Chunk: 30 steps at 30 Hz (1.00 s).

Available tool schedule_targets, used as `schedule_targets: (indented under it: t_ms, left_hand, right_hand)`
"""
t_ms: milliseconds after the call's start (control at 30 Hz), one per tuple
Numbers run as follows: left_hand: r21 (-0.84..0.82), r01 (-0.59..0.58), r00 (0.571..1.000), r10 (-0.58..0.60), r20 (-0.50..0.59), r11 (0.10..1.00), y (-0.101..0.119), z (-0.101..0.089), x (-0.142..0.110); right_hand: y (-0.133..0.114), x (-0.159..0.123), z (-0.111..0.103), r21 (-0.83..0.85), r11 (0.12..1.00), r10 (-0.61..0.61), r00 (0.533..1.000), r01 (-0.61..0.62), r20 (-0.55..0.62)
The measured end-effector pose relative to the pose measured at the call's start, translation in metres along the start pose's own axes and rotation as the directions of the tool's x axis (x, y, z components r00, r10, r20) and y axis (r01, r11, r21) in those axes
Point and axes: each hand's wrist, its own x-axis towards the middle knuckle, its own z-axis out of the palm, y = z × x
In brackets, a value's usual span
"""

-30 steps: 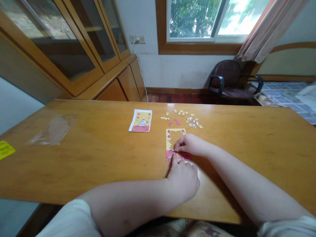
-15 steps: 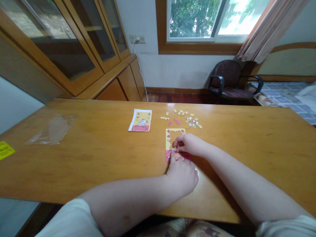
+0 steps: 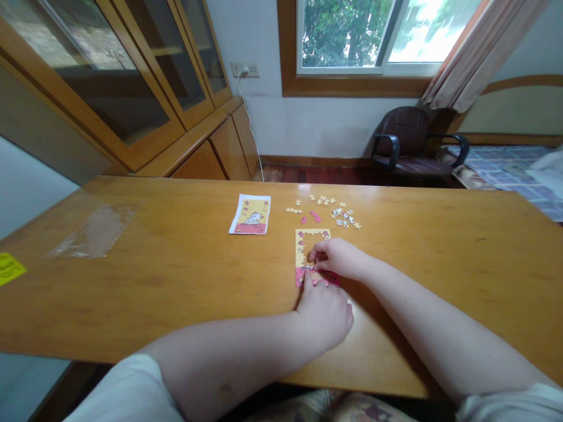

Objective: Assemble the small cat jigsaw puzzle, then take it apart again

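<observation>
Left hand palm-down, forefinger straight

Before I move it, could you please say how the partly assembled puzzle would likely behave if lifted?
The partly assembled puzzle would probably flex or come apart, since its narrow, interlocked border surrounds an open middle. It seems light, being thin.

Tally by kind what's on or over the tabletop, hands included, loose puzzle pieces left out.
Left hand and right hand: 2
Part-built puzzle: 1
Picture sheet: 1
Clear plastic bag: 1
Yellow label: 1
Total: 6
</observation>
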Motion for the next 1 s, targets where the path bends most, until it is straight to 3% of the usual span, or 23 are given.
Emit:
schedule_targets:
  t_ms: [267,467,1000]
  left_hand:
    - [-0.003,-0.008,0.999,0.008,-0.036,1.0,-0.001,0.004,0.0]
    - [0.012,-0.068,0.994,0.069,-0.09,0.998,-0.004,0.01,0.002]
    - [0.019,-0.064,0.996,0.065,-0.066,0.998,-0.005,0.007,0.003]
  right_hand:
    - [0.005,-0.004,-0.01,-0.013,1.0,-0.002,0.999,0.001,-0.046]
    - [0.013,-0.008,-0.03,-0.189,0.977,0.098,0.995,-0.099,-0.015]
    - [0.003,-0.01,-0.021,-0.27,0.958,0.112,0.993,-0.097,0.042]
